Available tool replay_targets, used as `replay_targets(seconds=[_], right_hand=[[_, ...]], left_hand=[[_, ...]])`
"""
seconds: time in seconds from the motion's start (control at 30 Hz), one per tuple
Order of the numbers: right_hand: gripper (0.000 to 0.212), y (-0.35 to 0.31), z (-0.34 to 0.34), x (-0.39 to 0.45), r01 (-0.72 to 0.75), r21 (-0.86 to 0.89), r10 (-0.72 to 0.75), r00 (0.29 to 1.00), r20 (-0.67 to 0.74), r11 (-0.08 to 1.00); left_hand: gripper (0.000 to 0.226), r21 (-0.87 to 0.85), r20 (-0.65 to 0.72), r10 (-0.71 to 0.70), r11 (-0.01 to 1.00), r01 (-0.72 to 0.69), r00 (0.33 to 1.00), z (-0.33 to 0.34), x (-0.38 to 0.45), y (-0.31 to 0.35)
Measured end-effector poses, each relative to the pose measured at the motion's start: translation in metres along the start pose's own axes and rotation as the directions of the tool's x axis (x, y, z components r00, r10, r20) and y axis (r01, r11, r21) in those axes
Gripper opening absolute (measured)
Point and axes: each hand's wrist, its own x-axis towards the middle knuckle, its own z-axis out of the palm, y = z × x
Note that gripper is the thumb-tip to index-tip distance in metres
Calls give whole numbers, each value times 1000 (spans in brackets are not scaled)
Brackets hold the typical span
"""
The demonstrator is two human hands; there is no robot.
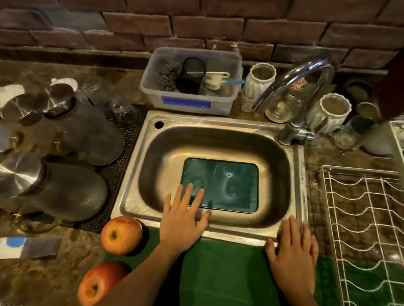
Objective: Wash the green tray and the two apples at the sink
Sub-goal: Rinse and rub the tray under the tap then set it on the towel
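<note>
The green tray [220, 185] lies flat in the sink [133, 203], wet. My left hand [182, 220] reaches toward it, fingers spread; my right hand [293, 253] rests flat on the sink's front rim. Both apples [121, 235] wait unwashed by the tabletop's front edge.

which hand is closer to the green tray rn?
Left. The left hand reaches over the sink's front rim, fingertips over the green tray's near-left corner. The right hand rests flat on the sink's front-right rim, clear of the tray.
</note>
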Motion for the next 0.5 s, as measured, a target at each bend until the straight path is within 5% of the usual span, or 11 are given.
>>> replay_targets(seconds=[0.13, 0.23, 0.33, 0.5], right_hand=[[52, -3, -10, 11, -44, 155, 58, 995, -87, 987], [29, -12, -40, 53, -90, 487, 181, 973, -144, 869], [37, -24, -82, 114, -126, 730, 289, 952, -102, 671], [49, -22, -131, 210, -215, 877, 477, 879, -18, 430]], left_hand=[[70, -19, -17, -17, 1000, 17, 1000, 7, 1, -2], [67, -17, -33, -15, 1000, 15, 999, 11, 1, -4], [66, -21, -34, -16, 1000, 16, 999, 12, 1, -4], [65, -16, -19, -29, 999, 29, 999, 10, 2, -4]])
